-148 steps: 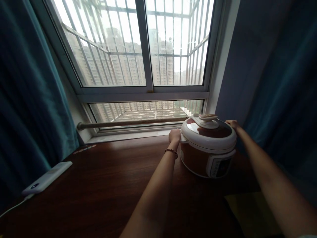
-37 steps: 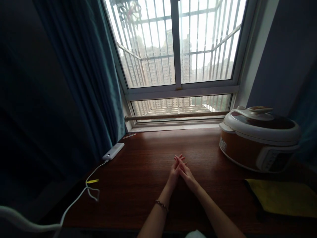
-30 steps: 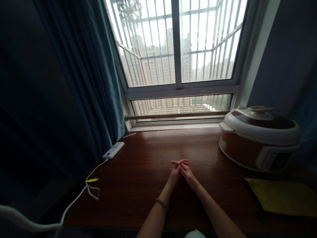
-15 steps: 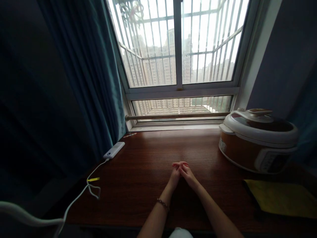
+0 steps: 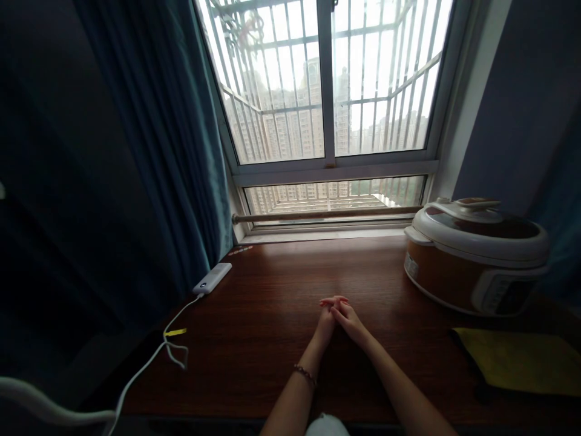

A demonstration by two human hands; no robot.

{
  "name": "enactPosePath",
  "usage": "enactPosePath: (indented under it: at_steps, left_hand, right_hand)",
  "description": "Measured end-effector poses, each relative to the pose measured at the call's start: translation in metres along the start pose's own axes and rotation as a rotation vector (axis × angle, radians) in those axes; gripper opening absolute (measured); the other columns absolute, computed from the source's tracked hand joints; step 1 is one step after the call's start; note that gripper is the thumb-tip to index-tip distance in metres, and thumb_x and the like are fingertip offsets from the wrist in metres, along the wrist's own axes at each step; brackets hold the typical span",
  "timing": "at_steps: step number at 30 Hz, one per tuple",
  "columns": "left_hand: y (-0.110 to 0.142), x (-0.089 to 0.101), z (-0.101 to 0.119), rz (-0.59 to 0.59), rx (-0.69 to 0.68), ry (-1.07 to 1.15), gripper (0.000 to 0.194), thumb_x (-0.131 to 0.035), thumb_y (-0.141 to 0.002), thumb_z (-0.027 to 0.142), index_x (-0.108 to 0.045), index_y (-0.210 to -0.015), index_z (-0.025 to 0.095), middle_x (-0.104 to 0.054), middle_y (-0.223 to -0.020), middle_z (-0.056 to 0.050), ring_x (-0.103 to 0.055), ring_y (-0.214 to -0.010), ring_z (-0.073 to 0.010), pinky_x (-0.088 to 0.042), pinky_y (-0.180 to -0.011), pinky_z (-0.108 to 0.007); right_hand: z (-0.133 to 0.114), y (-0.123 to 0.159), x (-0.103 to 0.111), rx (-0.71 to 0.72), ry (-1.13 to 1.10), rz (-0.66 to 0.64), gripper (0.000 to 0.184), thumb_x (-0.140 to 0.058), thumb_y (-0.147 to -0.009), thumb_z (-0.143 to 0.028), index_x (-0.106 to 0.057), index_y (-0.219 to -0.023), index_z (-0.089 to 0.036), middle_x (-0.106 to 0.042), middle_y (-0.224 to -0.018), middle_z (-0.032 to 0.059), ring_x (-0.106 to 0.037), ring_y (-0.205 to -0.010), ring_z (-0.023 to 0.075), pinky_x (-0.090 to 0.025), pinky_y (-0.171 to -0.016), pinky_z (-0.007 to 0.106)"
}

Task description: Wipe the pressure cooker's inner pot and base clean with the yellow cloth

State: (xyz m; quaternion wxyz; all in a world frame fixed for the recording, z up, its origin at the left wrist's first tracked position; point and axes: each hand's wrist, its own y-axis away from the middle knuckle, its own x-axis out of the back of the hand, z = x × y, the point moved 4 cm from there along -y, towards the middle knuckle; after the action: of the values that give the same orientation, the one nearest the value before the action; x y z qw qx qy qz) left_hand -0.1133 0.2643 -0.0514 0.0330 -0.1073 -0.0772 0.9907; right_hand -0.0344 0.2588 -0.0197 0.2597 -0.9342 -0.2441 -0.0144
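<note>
While hands (image 5: 347, 319) clasp, cooker (image 5: 474, 257) stands well apart.

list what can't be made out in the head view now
Head view:
Palms of the left hand and right hand: hidden where the hands clasp.
Inside of the cooker: hidden by its lid.
Control panel markings: too dark and small to read.
Yellow sheet, right end: cut off by the frame.

Taken head-worn from the near side of the table (image 5: 254, 327), facing forward and down, with the window (image 5: 329, 109) at upper centre; near enough to include forearms (image 5: 293, 396) from the bottom edge, left hand (image 5: 325, 321) and right hand (image 5: 350, 320) below mid-frame.
</note>
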Motion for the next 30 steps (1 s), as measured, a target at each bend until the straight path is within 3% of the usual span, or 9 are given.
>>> enactPosePath:
  at_steps: [15, 18, 20, 23, 24, 27, 30]
  left_hand:
    - [-0.002, -0.001, -0.001, 0.033, 0.028, 0.085, 0.046, -0.056, -0.073, 0.055, -0.064, -0.09, 0.013, -0.064, -0.083, -0.009, -0.06, -0.082, -0.0219, -0.046, -0.078, -0.034]
    - [0.001, -0.004, 0.003, 0.081, 0.047, 0.125, 0.056, -0.06, -0.069, 0.057, -0.06, -0.107, 0.016, -0.064, -0.099, -0.011, -0.059, -0.093, -0.0249, -0.045, -0.084, -0.037]
    - [0.008, -0.003, 0.011, 0.141, 0.066, 0.149, 0.067, -0.054, -0.07, 0.064, -0.051, -0.121, 0.021, -0.057, -0.119, -0.013, -0.057, -0.102, -0.0272, -0.044, -0.087, -0.04]
    - [0.032, 0.001, 0.039, 0.2, 0.089, 0.271, 0.072, -0.024, -0.079, 0.071, -0.043, -0.129, 0.024, -0.041, -0.137, -0.013, -0.048, -0.117, -0.0284, -0.041, -0.091, -0.045]
    - [0.043, 0.001, 0.052, 0.177, 0.097, 0.444, 0.074, -0.021, -0.08, 0.07, -0.048, -0.125, 0.019, -0.041, -0.137, -0.014, -0.043, -0.122, -0.0289, -0.038, -0.096, -0.046]
    - [0.079, -0.004, 0.108, 0.002, 0.05, 0.746, 0.069, -0.024, -0.086, 0.061, -0.058, -0.116, 0.008, -0.045, -0.134, -0.019, -0.035, -0.128, -0.0284, -0.028, -0.105, -0.043]
    - [0.115, -0.006, 0.153, 0.045, 0.028, 0.767, 0.064, -0.025, -0.086, 0.061, -0.062, -0.113, 0.016, -0.051, -0.13, -0.012, -0.038, -0.127, -0.0266, -0.03, -0.104, -0.042]
  right_hand:
    - [0.01, 0.0, 0.001, -0.011, 0.018, 0.015, 0.038, -0.048, -0.086, -0.043, -0.059, -0.116, -0.023, -0.064, -0.108, 0.0065, -0.056, -0.105, 0.0218, -0.039, -0.095, 0.037]
    - [0.016, 0.0, 0.004, -0.092, -0.108, 0.062, 0.046, -0.049, -0.082, -0.05, -0.055, -0.12, -0.026, -0.063, -0.113, 0.0063, -0.056, -0.106, 0.0224, -0.04, -0.094, 0.037]
    - [0.022, 0.0, 0.012, -0.199, -0.277, 0.171, 0.054, -0.047, -0.08, -0.058, -0.049, -0.125, -0.029, -0.058, -0.121, 0.0059, -0.06, -0.1, 0.0223, -0.046, -0.085, 0.037]
    - [0.027, 0.003, 0.03, -0.301, -0.496, 0.403, 0.055, -0.044, -0.079, -0.061, -0.046, -0.124, -0.031, -0.055, -0.124, 0.0061, -0.064, -0.086, 0.0198, -0.051, -0.071, 0.034]
    - [0.027, 0.004, 0.036, -0.312, -0.539, 0.474, 0.051, -0.047, -0.079, -0.059, -0.049, -0.121, -0.029, -0.059, -0.119, 0.0063, -0.065, -0.083, 0.0189, -0.051, -0.069, 0.032]
    - [0.029, 0.007, 0.048, -0.35, -0.627, 0.612, 0.039, -0.06, -0.073, -0.049, -0.058, -0.101, -0.022, -0.069, -0.092, 0.0053, -0.065, -0.072, 0.0165, -0.05, -0.065, 0.028]
    - [0.034, 0.01, 0.051, -0.4, -0.657, 0.644, 0.033, -0.064, -0.069, -0.047, -0.062, -0.086, -0.018, -0.069, -0.075, 0.0038, -0.063, -0.061, 0.0143, -0.049, -0.058, 0.025]
